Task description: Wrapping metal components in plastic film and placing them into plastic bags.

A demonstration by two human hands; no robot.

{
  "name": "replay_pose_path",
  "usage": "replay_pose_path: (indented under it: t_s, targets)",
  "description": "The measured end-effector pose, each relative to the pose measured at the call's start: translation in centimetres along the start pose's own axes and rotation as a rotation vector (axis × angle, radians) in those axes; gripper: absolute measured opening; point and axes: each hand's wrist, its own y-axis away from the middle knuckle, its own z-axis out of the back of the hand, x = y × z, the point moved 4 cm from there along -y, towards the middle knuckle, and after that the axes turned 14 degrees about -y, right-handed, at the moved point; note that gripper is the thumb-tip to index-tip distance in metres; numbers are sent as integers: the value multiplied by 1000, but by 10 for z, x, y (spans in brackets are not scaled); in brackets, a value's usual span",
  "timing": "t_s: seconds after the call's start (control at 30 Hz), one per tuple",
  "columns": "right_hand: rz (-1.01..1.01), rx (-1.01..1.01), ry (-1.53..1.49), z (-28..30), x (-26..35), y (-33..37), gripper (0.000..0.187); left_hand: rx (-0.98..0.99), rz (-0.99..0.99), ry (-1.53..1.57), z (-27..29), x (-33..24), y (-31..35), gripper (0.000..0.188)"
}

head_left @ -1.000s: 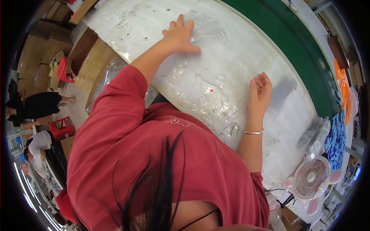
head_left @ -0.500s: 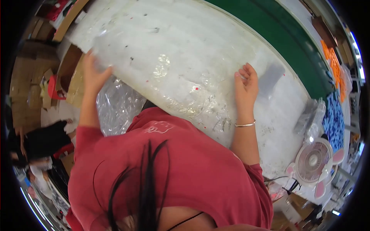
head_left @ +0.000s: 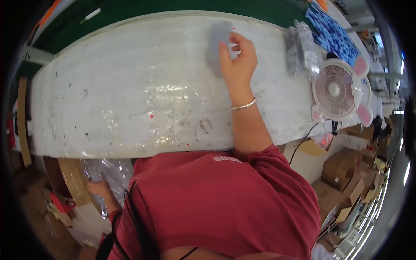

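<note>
Fingers of my left hand meet clear plastic below the near edge of the white table; I can't tell their grip. My right hand, thumb and fingers apart, hovers by grey film near its far edge.

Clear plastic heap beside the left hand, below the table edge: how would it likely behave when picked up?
The clear plastic heap is probably floppy, since it lies in irregular, crumpled folds. It looks light for its size, as the material appears thin and see-through. Its glossy highlights suggest it may slip within the left hand's grasp.
</note>
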Motion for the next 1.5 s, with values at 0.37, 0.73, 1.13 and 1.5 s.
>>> replay_pose_path:
  t_s: [0.37, 0.73, 1.13, 1.5]
  targets:
    - [-525, 247, 269, 54, -75, -4, 69, -197, -798, 1546, 358, -356, 76, 34]
    - [14, 143, 153, 36, -30, -12, 64, 981, -931, 1977, 375, -499, 139, 38]
    - [-202, 484, -191, 19, -14, 34, 54, 1337, -935, 2089, 381, -502, 164, 51]
    - [62, 234, -350, 0, -30, 10, 31, 1711, -1277, 1560, 379, -492, 154, 52]
